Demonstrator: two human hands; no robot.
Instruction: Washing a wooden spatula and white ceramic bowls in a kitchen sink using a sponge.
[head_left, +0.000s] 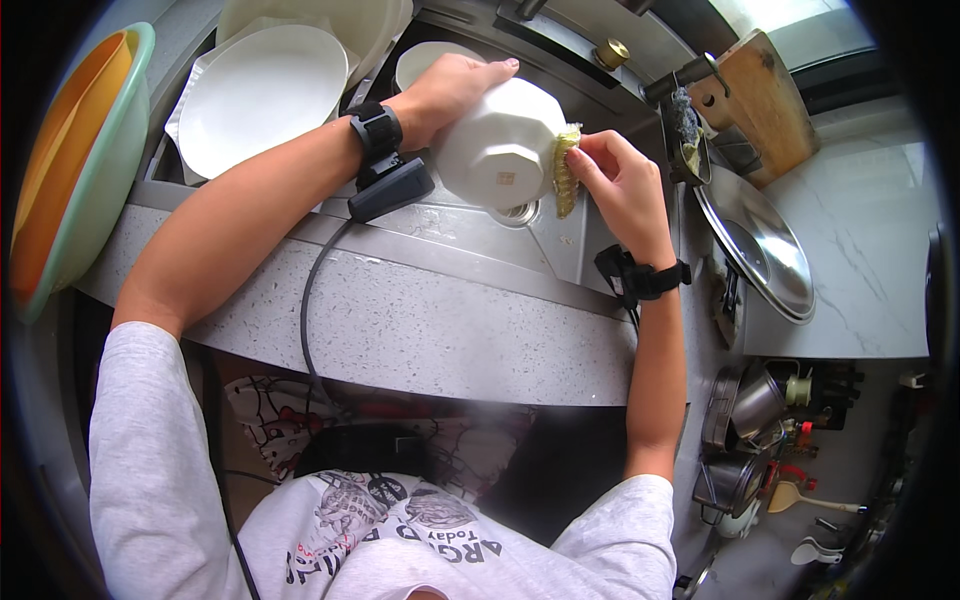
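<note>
Over the stainless-steel sink (465, 236), my left hand (450, 90) grips a white faceted bowl (495, 142) by its far left rim. The bowl is tilted so its underside, with a small square mark, faces me. My right hand (619, 176) pinches a yellow-green scouring pad (566, 172) against the right side of the bowl. Part of the drain (517, 214) shows below the bowl. The bowl's inside and most of my left fingers are hidden.
At the left, a large white plate (262, 101) leans near a cream basin (375, 30). Another white dish (435, 60) sits behind my left hand. Green and orange basins (82, 165) stand far left. On the right are a pan lid (772, 247), a wooden cutting board (765, 105) and pots (727, 480).
</note>
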